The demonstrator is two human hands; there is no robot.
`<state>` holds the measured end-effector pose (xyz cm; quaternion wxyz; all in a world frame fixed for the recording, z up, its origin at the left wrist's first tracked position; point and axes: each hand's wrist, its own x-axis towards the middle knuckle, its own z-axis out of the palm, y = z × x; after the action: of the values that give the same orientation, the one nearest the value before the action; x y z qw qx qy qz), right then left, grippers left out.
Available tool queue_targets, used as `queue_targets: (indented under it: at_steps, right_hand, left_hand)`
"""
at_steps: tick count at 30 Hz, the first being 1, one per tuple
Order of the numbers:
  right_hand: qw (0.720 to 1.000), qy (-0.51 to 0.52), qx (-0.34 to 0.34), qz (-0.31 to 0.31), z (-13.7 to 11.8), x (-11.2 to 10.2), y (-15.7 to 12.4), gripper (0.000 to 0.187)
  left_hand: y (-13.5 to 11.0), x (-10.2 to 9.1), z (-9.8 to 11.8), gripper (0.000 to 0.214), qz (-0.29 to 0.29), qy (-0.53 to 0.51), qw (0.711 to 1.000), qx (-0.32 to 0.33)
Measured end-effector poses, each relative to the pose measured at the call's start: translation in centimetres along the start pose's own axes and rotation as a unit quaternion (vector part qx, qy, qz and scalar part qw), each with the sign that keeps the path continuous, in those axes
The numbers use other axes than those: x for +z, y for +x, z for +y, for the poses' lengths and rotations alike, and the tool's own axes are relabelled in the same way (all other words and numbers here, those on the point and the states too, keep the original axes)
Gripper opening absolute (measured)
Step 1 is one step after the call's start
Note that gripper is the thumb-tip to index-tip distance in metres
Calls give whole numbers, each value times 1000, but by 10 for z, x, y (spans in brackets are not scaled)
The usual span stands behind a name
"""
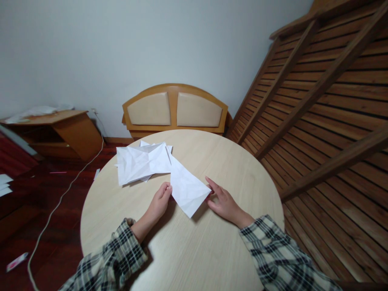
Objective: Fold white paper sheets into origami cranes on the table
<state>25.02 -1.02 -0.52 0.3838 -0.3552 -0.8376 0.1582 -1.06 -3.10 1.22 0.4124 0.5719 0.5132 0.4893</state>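
Observation:
A folded sheet of white paper [189, 188] with a pointed lower end is held just above the round table, tilted, its upper end beside a stack of creased paper. My left hand [160, 199] pinches its left edge between thumb and fingers. At the sheet's right corner is my right hand [224, 204], index finger stretched out and thumb apart from it. Its other fingertips are partly hidden near that corner, and whether they touch it is unclear. The stack of creased white papers [138, 163] lies on the left of the table.
The round pale wooden table [242, 173] stands before me. Behind it is a padded headboard [198, 109] against the wall. A slatted wooden frame [327, 105] leans at the right. To the left are a wooden cabinet [72, 135] and a white cable [63, 196] on the floor.

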Motion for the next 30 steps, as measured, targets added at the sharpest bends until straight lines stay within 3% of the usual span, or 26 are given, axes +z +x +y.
queue_targets:
  at_steps: [6, 12, 19, 25, 30]
  right_hand:
    - [997, -4, -78, 13, -5, -4, 4, 69]
    - [998, 11, -54, -26, -11, -6, 7, 43]
    - [1000, 17, -14, 6, -2, -4, 7, 41]
    - [999, 24, -8, 28, 7, 1, 4, 40]
    - [999, 31, 11, 8, 10, 1, 4, 39]
  left_hand:
    - [1, 0, -3, 28, -2, 30, 999, 15]
    - [0, 2, -3, 27, -2, 37, 999, 9]
    - [-1, 0, 1, 27, -9, 108, 994, 26]
    - [2, -4, -3, 24, -2, 197, 975, 107]
    - [0, -6, 1, 36, -7, 271, 957, 99]
